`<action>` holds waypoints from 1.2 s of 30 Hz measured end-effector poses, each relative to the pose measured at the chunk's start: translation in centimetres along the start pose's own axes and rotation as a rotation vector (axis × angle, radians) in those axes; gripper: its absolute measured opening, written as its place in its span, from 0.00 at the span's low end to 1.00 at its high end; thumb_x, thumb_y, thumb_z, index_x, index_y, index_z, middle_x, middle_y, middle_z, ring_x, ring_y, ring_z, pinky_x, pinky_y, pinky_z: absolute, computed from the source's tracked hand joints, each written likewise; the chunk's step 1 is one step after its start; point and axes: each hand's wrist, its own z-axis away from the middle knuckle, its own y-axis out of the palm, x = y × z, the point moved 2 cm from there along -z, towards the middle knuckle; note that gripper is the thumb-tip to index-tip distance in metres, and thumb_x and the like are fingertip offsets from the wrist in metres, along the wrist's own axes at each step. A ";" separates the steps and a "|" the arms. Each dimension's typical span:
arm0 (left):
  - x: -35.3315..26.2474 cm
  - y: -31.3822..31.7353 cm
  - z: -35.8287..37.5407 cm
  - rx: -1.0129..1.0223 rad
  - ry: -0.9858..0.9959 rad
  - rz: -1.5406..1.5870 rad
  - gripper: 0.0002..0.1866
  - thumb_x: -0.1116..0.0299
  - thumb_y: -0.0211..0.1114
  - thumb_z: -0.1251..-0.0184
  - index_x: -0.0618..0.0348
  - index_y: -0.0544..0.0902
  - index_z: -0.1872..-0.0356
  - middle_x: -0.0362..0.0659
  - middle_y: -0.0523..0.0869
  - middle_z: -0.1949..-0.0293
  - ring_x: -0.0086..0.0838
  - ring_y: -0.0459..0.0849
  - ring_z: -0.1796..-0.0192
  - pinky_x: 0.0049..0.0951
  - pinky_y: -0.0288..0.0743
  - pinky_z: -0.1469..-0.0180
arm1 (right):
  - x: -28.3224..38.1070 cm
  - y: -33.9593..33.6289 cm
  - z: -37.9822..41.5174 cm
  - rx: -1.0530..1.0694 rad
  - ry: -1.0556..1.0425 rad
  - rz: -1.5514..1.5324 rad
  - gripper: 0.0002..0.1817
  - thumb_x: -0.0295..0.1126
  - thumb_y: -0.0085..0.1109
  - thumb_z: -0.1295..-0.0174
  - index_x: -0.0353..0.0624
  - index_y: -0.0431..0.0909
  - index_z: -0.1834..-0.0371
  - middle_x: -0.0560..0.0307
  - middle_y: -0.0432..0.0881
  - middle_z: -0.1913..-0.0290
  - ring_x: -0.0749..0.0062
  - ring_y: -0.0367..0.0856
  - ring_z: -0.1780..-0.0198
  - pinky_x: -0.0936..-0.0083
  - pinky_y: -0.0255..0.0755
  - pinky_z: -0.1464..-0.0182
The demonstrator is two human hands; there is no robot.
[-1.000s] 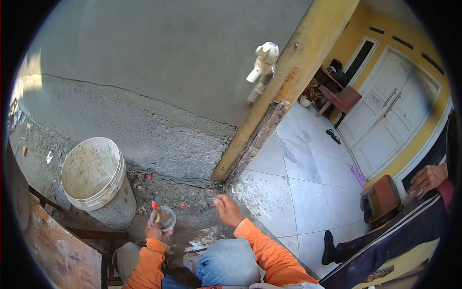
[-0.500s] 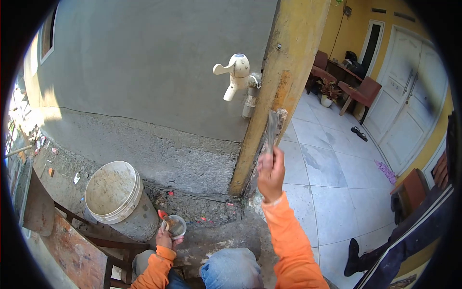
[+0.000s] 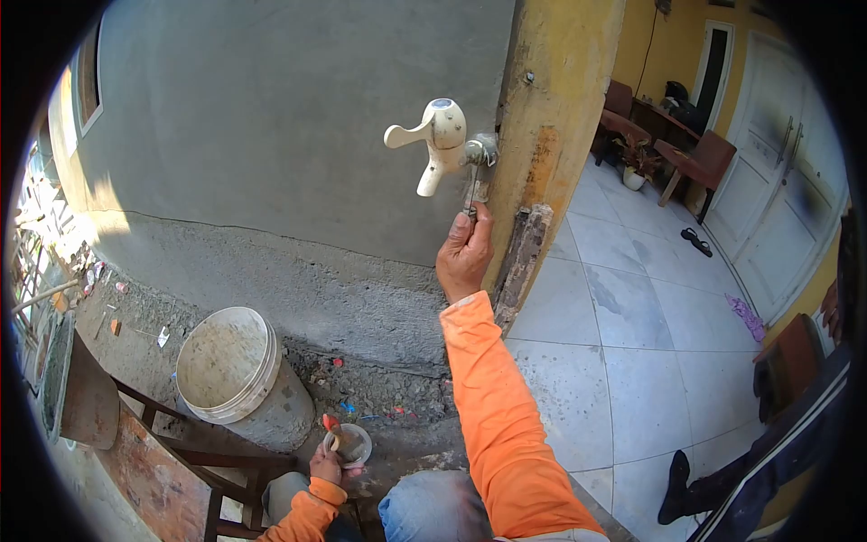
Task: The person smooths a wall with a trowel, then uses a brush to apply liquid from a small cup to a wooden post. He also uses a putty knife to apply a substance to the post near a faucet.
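Observation:
Low in the view, my left hand (image 3: 327,466) is closed on a small clear plastic cup (image 3: 360,446), and a red-tipped handle (image 3: 331,423) sticks up beside the cup's rim. My right hand (image 3: 466,253) is raised and wrapped round a thin metal scraper (image 3: 470,191), seen nearly edge-on, its blade pointing up. The scraper is at the pipe just below the cream plastic tap (image 3: 445,135), close by the yellow post (image 3: 533,163). A broken strip of bare masonry (image 3: 526,248) runs down the post to the right of this hand.
A mortar-stained bucket (image 3: 226,366) stands on rubble at the lower left, next to a worn wooden board (image 3: 158,479). Grey plaster covers the wall (image 3: 298,117). On the right, a tiled porch (image 3: 632,298) holds chairs and a potted plant (image 3: 638,167); another person's leg (image 3: 768,479) is near.
My right hand has moved left and up with the scraper, from the post's broken edge to the pipe under the tap. My left hand still holds the cup. The view has shifted slightly.

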 end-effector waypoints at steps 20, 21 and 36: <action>-14.7 7.2 18.3 -0.184 -0.185 0.025 0.20 0.78 0.41 0.39 0.59 0.69 0.45 0.51 0.82 0.59 0.36 0.85 0.75 0.26 0.82 0.80 | 8.3 -8.0 -10.5 0.647 0.574 0.189 0.14 0.36 0.53 0.34 0.36 0.76 0.54 0.61 0.70 0.81 0.83 0.66 0.79 0.83 0.61 0.76; -15.8 7.6 19.0 -0.190 -0.211 0.008 0.20 0.77 0.41 0.39 0.58 0.69 0.45 0.51 0.82 0.59 0.36 0.85 0.74 0.26 0.82 0.79 | 8.5 -8.0 -11.3 0.650 0.532 0.274 0.15 0.37 0.51 0.33 0.35 0.76 0.52 0.66 0.68 0.81 0.86 0.64 0.78 0.85 0.59 0.76; -25.2 14.0 22.0 -0.291 -0.170 -0.102 0.17 0.61 0.45 0.28 0.61 0.70 0.47 0.51 0.84 0.66 0.35 0.85 0.74 0.26 0.80 0.78 | 8.0 -7.0 -21.5 1.070 0.777 0.240 0.14 0.38 0.51 0.34 0.37 0.76 0.62 0.45 0.75 0.80 0.51 0.77 0.77 0.69 0.69 0.74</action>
